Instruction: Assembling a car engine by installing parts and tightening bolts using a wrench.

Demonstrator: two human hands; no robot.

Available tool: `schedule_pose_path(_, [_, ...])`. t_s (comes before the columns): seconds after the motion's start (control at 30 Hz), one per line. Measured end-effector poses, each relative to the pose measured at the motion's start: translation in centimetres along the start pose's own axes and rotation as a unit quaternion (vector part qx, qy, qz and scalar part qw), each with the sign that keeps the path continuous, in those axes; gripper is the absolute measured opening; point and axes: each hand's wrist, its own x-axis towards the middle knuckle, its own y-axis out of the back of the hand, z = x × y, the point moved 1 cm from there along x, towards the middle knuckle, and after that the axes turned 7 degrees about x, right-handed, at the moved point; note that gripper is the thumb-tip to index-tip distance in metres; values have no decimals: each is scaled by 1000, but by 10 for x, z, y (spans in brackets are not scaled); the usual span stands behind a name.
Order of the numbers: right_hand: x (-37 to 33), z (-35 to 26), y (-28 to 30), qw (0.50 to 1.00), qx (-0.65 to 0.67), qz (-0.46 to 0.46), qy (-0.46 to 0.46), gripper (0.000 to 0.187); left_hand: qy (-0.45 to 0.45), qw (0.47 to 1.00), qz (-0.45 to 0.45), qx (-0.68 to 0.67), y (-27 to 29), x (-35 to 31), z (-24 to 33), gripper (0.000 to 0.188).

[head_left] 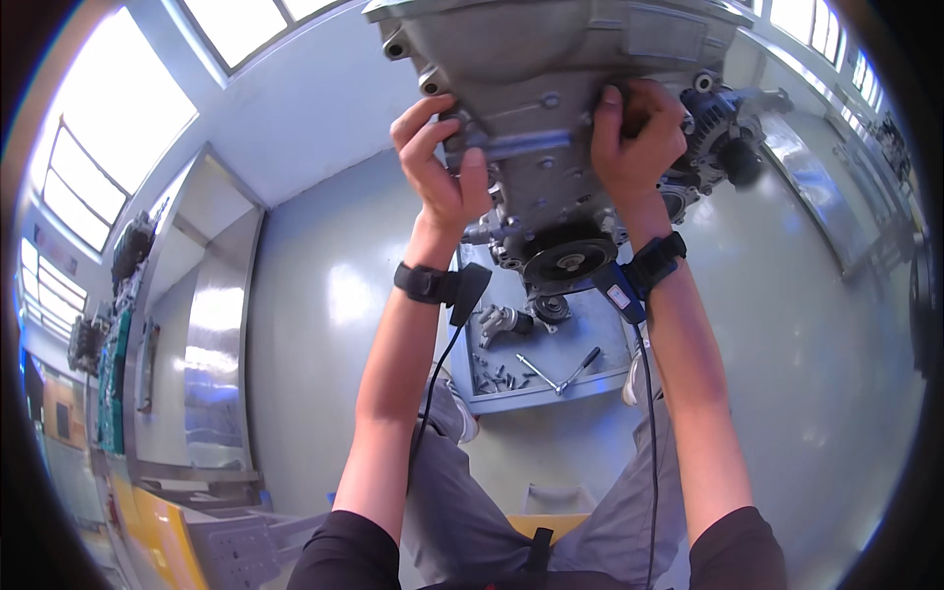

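Observation:
A large grey engine (531,187) stands upright in front of me, a black round pulley (568,262) low on its face. My left hand (440,162) is at the engine's left edge, fingers bent round the edge and thumb against the front. On the right of the front cover, my right hand (639,138) is curled, its thumb pointing up; what its fingers hold, if anything, is hidden. An alternator (716,133) is mounted on the engine's right side, beside that hand. Each wrist wears a black strap with a cabled box.
Below the engine, a tray (521,398) holds a ratchet wrench (560,385), several loose bolts (503,379), a silver motor-like part (503,323) and a small pulley (551,310). Metal-topped benches (214,344) line the left, with more engine parts (88,339). Another bench (811,187) is at right.

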Motion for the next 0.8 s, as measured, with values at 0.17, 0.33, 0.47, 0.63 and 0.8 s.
schedule_pose_path(0.17, [-1,-3,4,999,8,-29,-26,23,-23,998,0,55,-2,-1,-2,23])
schedule_pose_path(0.33, [-1,1,0,999,-21,-2,-25,19,-54,996,7,66,-3,-2,-6,21])
schedule_pose_path(0.47, [-1,1,-3,999,-15,20,-31,16,-51,996,10,69,-2,-3,-6,26])
schedule_pose_path(0.63, [1,-2,-5,999,-19,30,-26,16,-32,998,23,44,-3,-4,-6,40])
schedule_pose_path(0.8, [-3,-5,-3,997,-37,12,-71,16,-45,998,46,6,-7,0,-7,38])
